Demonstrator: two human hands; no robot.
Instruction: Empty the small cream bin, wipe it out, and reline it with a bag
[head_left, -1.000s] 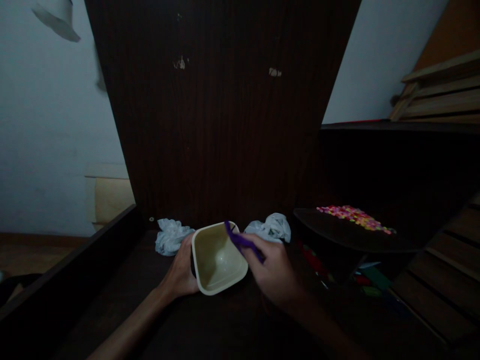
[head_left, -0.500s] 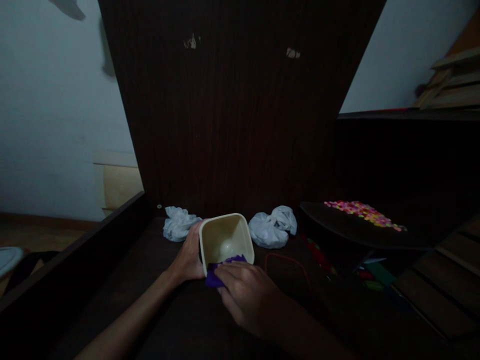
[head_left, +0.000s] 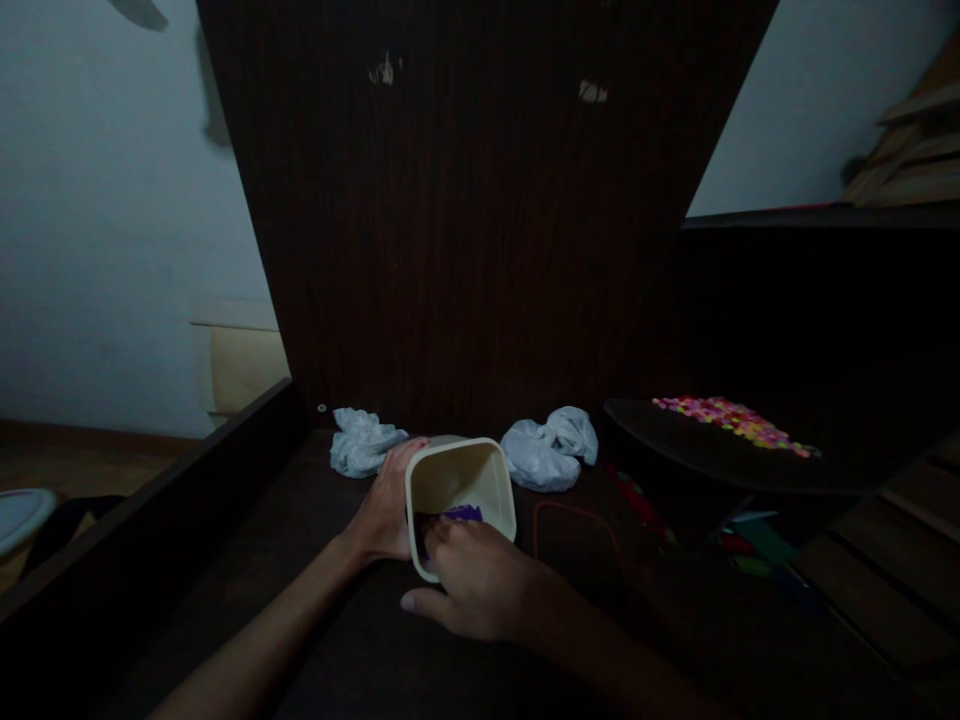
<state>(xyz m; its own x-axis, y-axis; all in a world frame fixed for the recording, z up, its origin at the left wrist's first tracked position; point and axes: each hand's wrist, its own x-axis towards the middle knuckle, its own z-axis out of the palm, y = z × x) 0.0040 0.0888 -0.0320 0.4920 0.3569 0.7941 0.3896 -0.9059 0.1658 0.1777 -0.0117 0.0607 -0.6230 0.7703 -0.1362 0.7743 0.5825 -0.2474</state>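
One crumpled plastic bag [head_left: 365, 443] at far left; next, left hand [head_left: 384, 515] clasped round the outer left wall of a cream plastic tub [head_left: 491, 485], apparently to steady it with mouth facing the right hand [head_left: 480, 575]; inside, purple cloth [head_left: 465, 513] at the inserted fingers, thumb splayed outside, pinching or merely pressing impossible to tell; farther right, second plastic bag [head_left: 546, 458].

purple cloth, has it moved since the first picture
Yes, the purple cloth moved left, away from the right white bag, and is now inside the tub.
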